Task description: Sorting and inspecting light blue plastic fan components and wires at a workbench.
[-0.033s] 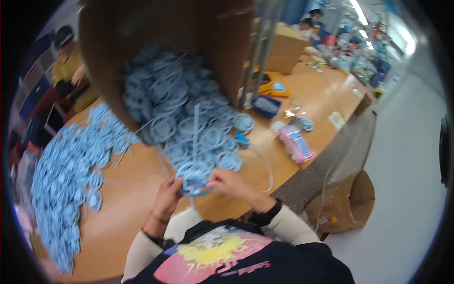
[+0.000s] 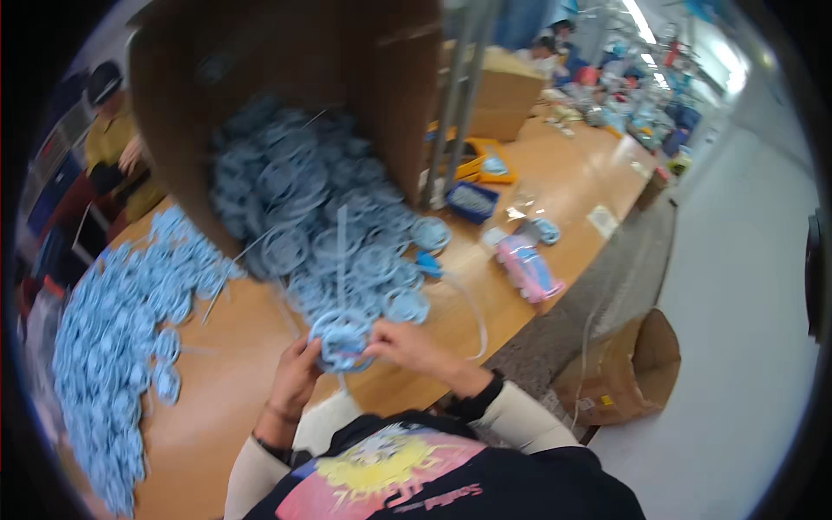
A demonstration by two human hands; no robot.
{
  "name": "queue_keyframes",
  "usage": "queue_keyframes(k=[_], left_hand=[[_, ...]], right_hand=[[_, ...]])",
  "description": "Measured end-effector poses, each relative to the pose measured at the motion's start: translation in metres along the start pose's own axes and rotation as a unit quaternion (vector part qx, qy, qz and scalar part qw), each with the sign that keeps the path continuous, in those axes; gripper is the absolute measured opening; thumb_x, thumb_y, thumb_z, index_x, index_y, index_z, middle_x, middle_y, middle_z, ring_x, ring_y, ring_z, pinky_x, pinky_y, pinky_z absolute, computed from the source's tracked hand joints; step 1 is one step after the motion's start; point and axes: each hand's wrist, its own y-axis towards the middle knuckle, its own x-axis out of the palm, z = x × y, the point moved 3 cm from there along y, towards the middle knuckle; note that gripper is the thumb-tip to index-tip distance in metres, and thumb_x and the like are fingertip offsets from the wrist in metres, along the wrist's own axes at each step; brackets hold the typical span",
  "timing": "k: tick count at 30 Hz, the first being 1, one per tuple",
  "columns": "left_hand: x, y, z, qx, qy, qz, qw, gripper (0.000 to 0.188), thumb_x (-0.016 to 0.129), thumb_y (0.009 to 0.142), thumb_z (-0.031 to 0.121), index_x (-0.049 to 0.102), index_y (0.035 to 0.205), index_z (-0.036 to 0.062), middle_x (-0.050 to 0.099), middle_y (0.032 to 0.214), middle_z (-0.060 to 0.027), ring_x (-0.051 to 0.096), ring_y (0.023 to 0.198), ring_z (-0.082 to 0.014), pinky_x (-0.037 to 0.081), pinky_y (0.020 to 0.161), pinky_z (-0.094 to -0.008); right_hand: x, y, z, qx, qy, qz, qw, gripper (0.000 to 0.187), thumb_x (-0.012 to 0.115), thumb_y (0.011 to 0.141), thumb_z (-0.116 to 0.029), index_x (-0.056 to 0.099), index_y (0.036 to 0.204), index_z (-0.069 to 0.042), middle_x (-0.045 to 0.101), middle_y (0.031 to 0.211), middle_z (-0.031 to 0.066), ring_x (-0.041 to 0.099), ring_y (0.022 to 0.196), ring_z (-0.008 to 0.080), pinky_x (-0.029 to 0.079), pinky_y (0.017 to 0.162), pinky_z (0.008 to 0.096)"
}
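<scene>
Near the table's front edge I hold a light blue round plastic piece, openwork like a small wheel. My left hand is closed on its left rim, thumb on top. The fingers of my right hand pinch at its right side; a small pinkish bit shows between the hands, too blurred to name. Just beyond, a pale narrow strip stands out against a heap of like blue pieces, spilling from a large tipped cardboard box.
More blue pieces cover the table's left side. To the right are a dark blue bin, a yellow tray and a pink-and-blue package. An opened carton stands on the floor. A person is at the far left.
The whole scene has shifted slightly left and the near part a little down in the picture. Both hands keep their hold on the round plastic piece.
</scene>
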Motion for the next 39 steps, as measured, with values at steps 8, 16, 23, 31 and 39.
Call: queue_keyframes(k=[8, 16, 23, 31, 39], left_hand=[[-0.016, -0.005, -0.006, 0.001, 0.003, 0.014, 1.0, 0.029, 0.054, 0.088, 0.019, 0.051, 0.113, 0.0036, 0.06, 0.102, -0.0053, 0.058, 0.091, -0.0156, 0.049, 0.079, -0.0321], [-0.02, -0.009, -0.01, 0.011, -0.01, 0.018, 1.0, 0.028, 0.054, 0.088, 0.02, 0.052, 0.111, 0.0046, 0.061, 0.097, -0.0036, 0.06, 0.084, -0.0142, 0.051, 0.074, -0.0284], [-0.026, -0.02, -0.01, 0.012, -0.006, 0.039, 0.999, 0.026, 0.053, 0.089, 0.021, 0.053, 0.11, 0.0053, 0.061, 0.096, -0.004, 0.059, 0.085, -0.0141, 0.05, 0.074, -0.0292], [-0.023, -0.034, -0.027, -0.066, -0.077, -0.06, 0.993, 0.041, 0.05, 0.089, 0.031, 0.047, 0.118, 0.0023, 0.057, 0.11, -0.01, 0.056, 0.099, -0.0213, 0.046, 0.086, -0.0376], [-0.066, -0.059, -0.053, -0.103, -0.138, -0.041, 0.984, 0.049, 0.044, 0.09, 0.038, 0.043, 0.119, -0.0003, 0.055, 0.112, -0.0122, 0.055, 0.103, -0.0225, 0.044, 0.091, -0.0385]], right_hand=[[0.001, -0.004, -0.001, -0.002, 0.046, -0.028, 0.999, 0.02, 0.063, 0.079, -0.021, 0.054, 0.08, -0.003, 0.058, 0.067, 0.0078, 0.055, 0.061, 0.0172, 0.042, 0.056, 0.0297], [0.007, -0.004, -0.01, -0.027, 0.045, -0.013, 0.999, 0.021, 0.063, 0.078, -0.022, 0.053, 0.079, -0.004, 0.058, 0.067, 0.0096, 0.056, 0.06, 0.0209, 0.042, 0.055, 0.0316], [0.019, -0.009, -0.013, -0.035, 0.041, -0.02, 0.998, 0.021, 0.063, 0.079, -0.023, 0.054, 0.08, -0.004, 0.059, 0.068, 0.0087, 0.057, 0.061, 0.0203, 0.043, 0.057, 0.0315], [0.043, -0.02, -0.007, -0.004, 0.038, -0.001, 0.999, 0.02, 0.065, 0.077, -0.021, 0.055, 0.076, -0.004, 0.059, 0.066, 0.0073, 0.056, 0.059, 0.0169, 0.042, 0.053, 0.0292], [0.093, -0.026, -0.002, 0.021, 0.056, -0.033, 0.998, 0.02, 0.065, 0.077, -0.021, 0.055, 0.077, -0.004, 0.06, 0.069, 0.0086, 0.056, 0.062, 0.0183, 0.043, 0.056, 0.03]])
